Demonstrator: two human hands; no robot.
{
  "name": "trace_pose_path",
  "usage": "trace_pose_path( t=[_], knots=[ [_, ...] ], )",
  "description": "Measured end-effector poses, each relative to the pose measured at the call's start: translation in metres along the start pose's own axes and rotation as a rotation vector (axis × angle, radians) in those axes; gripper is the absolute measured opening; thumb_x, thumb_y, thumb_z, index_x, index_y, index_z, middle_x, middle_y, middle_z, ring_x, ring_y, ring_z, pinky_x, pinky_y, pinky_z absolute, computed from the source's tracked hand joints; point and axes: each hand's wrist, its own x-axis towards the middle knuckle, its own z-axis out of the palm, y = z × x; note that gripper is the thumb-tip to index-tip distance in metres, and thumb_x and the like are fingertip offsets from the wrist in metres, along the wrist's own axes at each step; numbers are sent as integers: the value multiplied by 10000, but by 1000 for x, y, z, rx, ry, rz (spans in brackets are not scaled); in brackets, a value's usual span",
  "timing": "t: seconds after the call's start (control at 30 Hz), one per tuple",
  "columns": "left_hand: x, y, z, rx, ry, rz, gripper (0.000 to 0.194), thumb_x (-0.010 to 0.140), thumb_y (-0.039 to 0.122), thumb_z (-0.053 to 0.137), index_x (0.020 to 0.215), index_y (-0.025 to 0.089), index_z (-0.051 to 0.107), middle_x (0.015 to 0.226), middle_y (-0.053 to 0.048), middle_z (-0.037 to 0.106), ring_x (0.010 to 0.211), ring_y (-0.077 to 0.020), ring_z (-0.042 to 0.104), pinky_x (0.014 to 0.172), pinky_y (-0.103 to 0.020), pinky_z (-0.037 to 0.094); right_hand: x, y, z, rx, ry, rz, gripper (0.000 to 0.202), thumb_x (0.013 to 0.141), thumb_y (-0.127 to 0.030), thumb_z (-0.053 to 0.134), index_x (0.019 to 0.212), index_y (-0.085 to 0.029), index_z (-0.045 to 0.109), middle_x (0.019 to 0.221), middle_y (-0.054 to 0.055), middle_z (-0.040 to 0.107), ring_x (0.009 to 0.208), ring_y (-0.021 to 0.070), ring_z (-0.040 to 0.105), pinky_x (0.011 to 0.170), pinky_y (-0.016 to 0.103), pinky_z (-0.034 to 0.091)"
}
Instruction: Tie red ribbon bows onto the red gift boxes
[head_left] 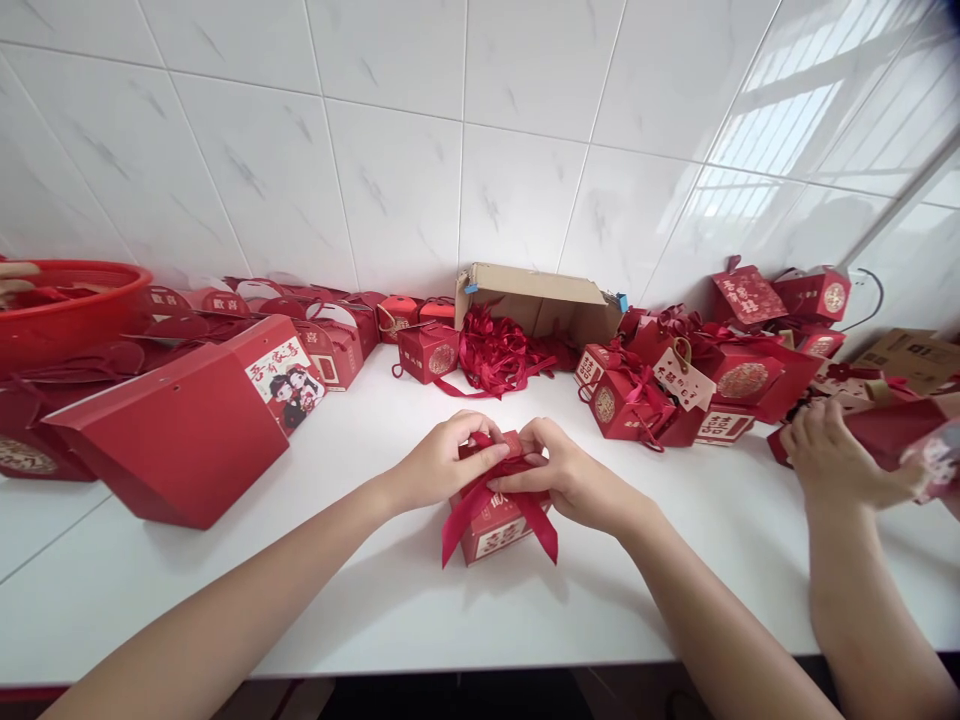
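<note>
In front of me on the white table stands a small red gift box with gold and white print. A red ribbon is looped over its top, its two tails hanging down the near side. From the left, my left hand pinches the ribbon at the box top, thumb and fingers closed. My right hand closes on the ribbon from the other side, fingertips close to the left ones. The bow's middle is partly hidden beneath my fingers.
An open cardboard box spills a heap of red ribbons by the wall. Red gift boxes crowd the left and right, with a large red box nearer. A red basin stands far left. At right, another person's hand touches a red box.
</note>
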Motion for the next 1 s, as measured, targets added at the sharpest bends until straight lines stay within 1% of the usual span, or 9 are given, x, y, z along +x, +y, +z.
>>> trace_pose_path(
  t=[0.13, 0.3, 0.37, 0.5, 0.63, 0.8, 0.87, 0.93, 1.0],
  knots=[
    [1, -1, 8, -135, 8, -62, 199, 827, 363, 574, 821, 169, 619, 957, -67, 665, 878, -192, 638, 754, -303, 541, -1, 0, 0, -55, 24, -75, 233, 882, -221, 543, 1018, -316, 706, 971, 46, 416, 955, 190, 477, 817, 343, 496],
    [0, -3, 8, -180, 35, -45, 141, 796, 299, 614, 769, 163, 640, 938, -60, 686, 863, -186, 655, 754, -293, 548, -3, 4, 1, -71, 53, -111, 243, 902, -205, 487, 1044, -290, 665, 982, 50, 439, 880, 172, 509, 738, 314, 495],
    [0, -3, 7, -175, 52, -41, 130, 781, 284, 629, 739, 162, 647, 914, -58, 691, 853, -186, 659, 745, -288, 550, -3, 8, 1, -85, 103, -139, 254, 909, -156, 423, 1045, -255, 612, 976, 54, 476, 825, 158, 515, 713, 308, 484],
    [0, -3, 8, -163, 80, -64, 107, 761, 267, 650, 734, 164, 666, 879, -50, 707, 838, -189, 665, 759, -298, 547, -2, 17, 1, -61, 250, -143, 156, 879, -77, 391, 917, -222, 436, 886, 34, 526, 800, 150, 517, 718, 301, 464],
    [0, -3, 6, -155, 74, -83, 97, 728, 258, 684, 730, 161, 684, 941, -52, 713, 867, -199, 668, 797, -304, 533, -1, 23, 0, -69, 253, -140, 155, 877, -85, 404, 845, -231, 362, 865, 24, 531, 757, 139, 506, 666, 271, 444],
    [-3, -4, 3, -162, 44, -125, 120, 706, 266, 715, 758, 161, 689, 1057, -62, 691, 910, -208, 665, 858, -323, 514, -2, 21, -4, -52, 284, -88, 133, 896, -139, 434, 812, -227, 380, 830, 18, 567, 727, 136, 533, 629, 258, 441],
    [-4, -5, 3, -174, 51, -132, 146, 701, 276, 726, 763, 159, 664, 1071, -72, 683, 942, -217, 658, 879, -341, 507, -2, 20, -4, -20, 305, -20, 70, 888, -184, 493, 876, -224, 438, 854, 22, 590, 748, 138, 557, 654, 265, 463],
    [-5, -5, 3, -207, 55, -140, 193, 697, 295, 735, 776, 160, 622, 1104, -83, 665, 986, -230, 647, 885, -358, 507, -2, 20, -3, 22, 309, 69, 152, 864, -252, 567, 991, -220, 489, 899, 34, 608, 791, 148, 581, 690, 278, 487],
    [-7, -6, 3, -243, 50, -151, 244, 695, 315, 741, 814, 163, 590, 1135, -94, 646, 1024, -244, 633, 880, -374, 511, -1, 20, -2, 64, 283, 139, 223, 839, -320, 611, 1020, -212, 537, 926, 44, 619, 808, 155, 594, 711, 289, 501]
  ],
)
